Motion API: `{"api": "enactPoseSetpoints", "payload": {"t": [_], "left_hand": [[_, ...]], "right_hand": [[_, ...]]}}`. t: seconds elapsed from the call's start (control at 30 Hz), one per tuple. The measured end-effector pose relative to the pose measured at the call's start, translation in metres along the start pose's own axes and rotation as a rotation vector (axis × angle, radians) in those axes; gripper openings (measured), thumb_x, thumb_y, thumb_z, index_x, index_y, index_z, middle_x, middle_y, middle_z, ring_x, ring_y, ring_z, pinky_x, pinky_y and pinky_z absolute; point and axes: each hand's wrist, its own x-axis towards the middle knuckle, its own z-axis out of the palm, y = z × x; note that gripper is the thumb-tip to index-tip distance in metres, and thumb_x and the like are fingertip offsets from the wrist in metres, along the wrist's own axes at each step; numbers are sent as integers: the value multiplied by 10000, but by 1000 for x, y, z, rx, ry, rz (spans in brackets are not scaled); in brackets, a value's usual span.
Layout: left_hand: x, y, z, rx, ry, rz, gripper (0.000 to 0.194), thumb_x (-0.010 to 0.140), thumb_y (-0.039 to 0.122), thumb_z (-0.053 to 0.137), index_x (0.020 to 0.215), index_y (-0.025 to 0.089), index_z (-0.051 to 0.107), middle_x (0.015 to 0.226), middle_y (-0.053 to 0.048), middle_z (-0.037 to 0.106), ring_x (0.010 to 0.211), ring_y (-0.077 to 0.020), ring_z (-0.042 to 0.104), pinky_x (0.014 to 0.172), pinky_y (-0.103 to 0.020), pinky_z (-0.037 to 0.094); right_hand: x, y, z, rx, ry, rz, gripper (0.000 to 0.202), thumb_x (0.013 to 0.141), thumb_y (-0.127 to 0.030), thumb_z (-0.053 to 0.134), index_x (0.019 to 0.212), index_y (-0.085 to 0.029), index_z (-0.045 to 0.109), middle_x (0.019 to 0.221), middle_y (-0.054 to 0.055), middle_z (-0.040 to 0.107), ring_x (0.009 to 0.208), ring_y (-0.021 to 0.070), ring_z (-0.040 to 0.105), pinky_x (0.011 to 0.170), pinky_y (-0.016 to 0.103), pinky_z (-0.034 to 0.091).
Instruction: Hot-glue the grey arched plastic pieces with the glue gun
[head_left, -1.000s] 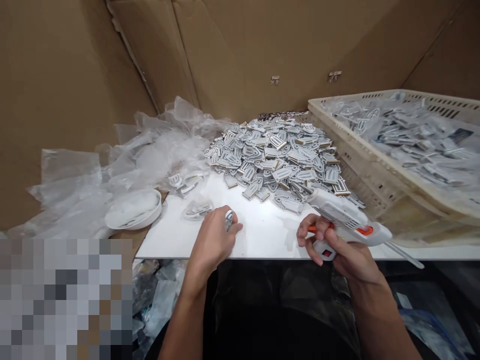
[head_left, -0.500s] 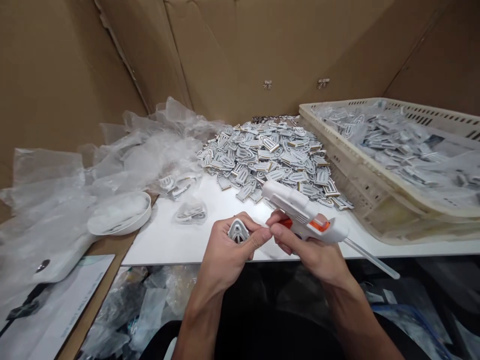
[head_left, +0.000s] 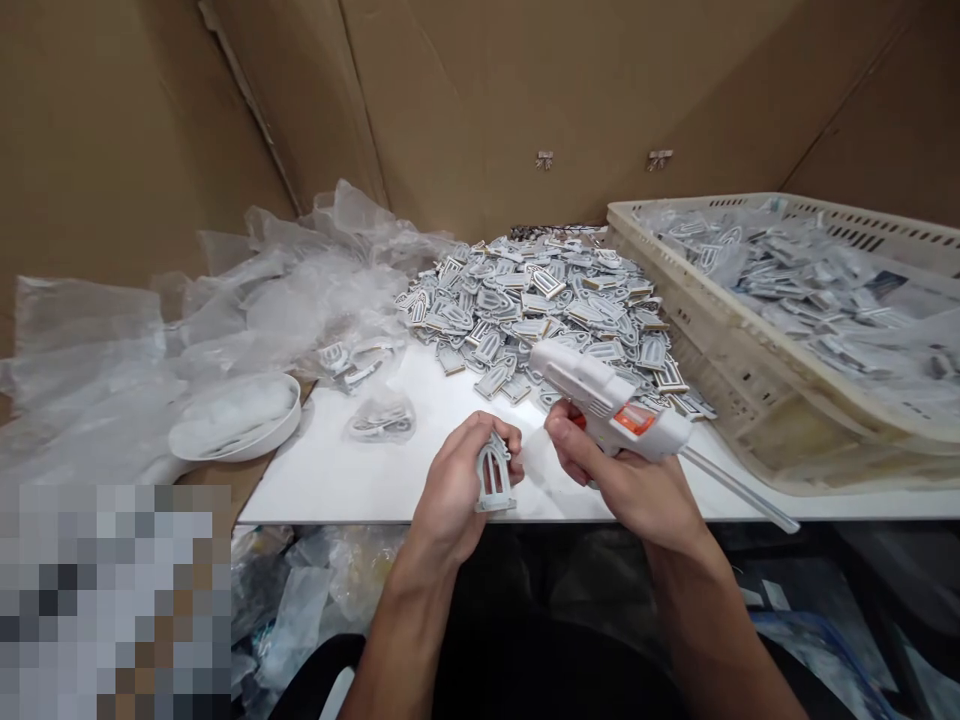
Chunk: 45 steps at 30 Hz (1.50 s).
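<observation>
My left hand (head_left: 457, 480) is closed round a small grey arched window piece (head_left: 493, 478), its slotted face toward me above the table's front edge. My right hand (head_left: 619, 475) grips a white glue gun (head_left: 592, 390) with orange parts; its nose points up and left, and a clear glue stick (head_left: 739, 488) sticks out of its rear. The two hands are apart. Behind them lies a heap of similar grey arched pieces (head_left: 547, 290) on the white table (head_left: 300, 490).
At right stands a cream plastic basket (head_left: 697, 340) of bagged pieces. Clear plastic bags (head_left: 277, 290) pile up at left, beside a white dish (head_left: 236, 420). A small bagged bundle (head_left: 381, 418) lies left of my hands. Cardboard walls (head_left: 480, 100) rise behind.
My hands have moved apart from where their fingertips met. The grey piece in my left hand has been turned, so its slotted face now shows.
</observation>
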Motion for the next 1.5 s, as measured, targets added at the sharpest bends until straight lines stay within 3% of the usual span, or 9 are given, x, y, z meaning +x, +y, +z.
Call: {"api": "enactPoseSetpoints", "payload": {"t": [0.1,0.2,0.37,0.57,0.73,0.9,1.17,1.3,1.5], "left_hand": [[2,-5,2,21,-5,52,306,977,442,627,880,165,543,916,-21,634,634,-97,581,572,-220,510],[4,-3,5,58,50,29,356,1024,543,540,954,197,492,865,-20,635,504,-107,555,407,-184,343],[10,10,14,-46,-4,-224,409,1077,492,232,924,192,464,629,-24,526,431,-164,533,348,-178,208],[9,17,18,-80,-25,-287,591,1052,630,160,1000,174,532,587,-18,502,370,-183,495,291,-189,214],[7,20,21,-110,-32,-290,655,1042,640,149,1186,170,581,556,14,478,297,-194,437,252,-248,284],[6,22,26,-190,-15,-257,569,1025,517,183,1059,141,608,529,8,461,288,-184,390,261,-261,287],[-8,17,36,-158,131,-21,252,862,272,425,692,138,554,739,-93,638,663,-187,650,600,-258,547],[-26,10,27,45,45,142,221,833,234,617,1021,140,683,1049,-80,723,1001,-201,692,867,-244,564],[-39,6,20,234,-161,231,414,996,348,655,1342,178,505,1465,-142,590,1296,-225,615,1025,-293,564]], "right_hand": [[6,-7,3,-6,-30,-6,311,1006,-473,674,896,-183,645,620,-26,456,569,113,421,551,281,328],[10,-9,5,17,-58,-40,293,1006,-438,685,880,-175,654,621,-32,451,558,100,416,564,261,381],[14,3,9,73,-87,-73,249,1005,-416,722,1046,-178,663,1010,38,656,717,107,632,697,253,532],[14,5,12,36,-98,-168,161,999,-316,728,919,-176,712,1209,76,606,980,152,665,811,235,583],[10,-3,16,139,-125,-113,180,995,-335,726,931,-169,696,1219,63,576,687,82,680,617,220,607],[6,0,21,237,-130,-84,115,974,-278,739,1021,-191,680,1061,32,621,592,116,704,583,245,618],[4,12,25,64,60,-183,144,916,-251,809,1014,-196,720,900,25,695,623,107,628,542,208,522],[6,10,20,-47,142,-285,90,932,-261,802,993,-223,747,931,15,732,773,131,681,772,260,588],[7,8,22,26,160,-273,127,933,-299,807,1036,-239,764,998,27,743,827,171,722,819,328,624]]}}
